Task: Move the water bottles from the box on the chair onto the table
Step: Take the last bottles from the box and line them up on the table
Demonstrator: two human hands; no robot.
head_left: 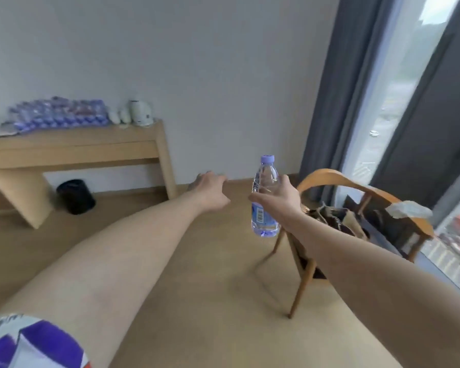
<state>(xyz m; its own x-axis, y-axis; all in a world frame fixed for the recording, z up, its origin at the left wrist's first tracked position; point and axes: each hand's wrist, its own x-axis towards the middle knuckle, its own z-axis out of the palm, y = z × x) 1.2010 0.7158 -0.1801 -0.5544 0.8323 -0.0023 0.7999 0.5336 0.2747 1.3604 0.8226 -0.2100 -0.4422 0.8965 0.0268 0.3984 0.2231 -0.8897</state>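
My right hand (279, 200) grips a clear water bottle (264, 224) with a lilac cap, held upright in mid-air over the floor, left of the chair. The wooden chair (327, 179) stands at the right by the window and carries an open brown box (340, 219); what lies inside the box is hidden. My left hand (210, 192) reaches forward, empty, with fingers loosely curled. Many bottles (59, 112) with lilac caps stand in rows on the wooden table (72, 147) at the far left against the wall.
A white kettle (141, 112) and small white items stand at the table's right end. A black bin (76, 196) sits on the floor under the table. Grey curtains (337, 88) and a floor-length window fill the right side. Wooden floor lies between chair and table.
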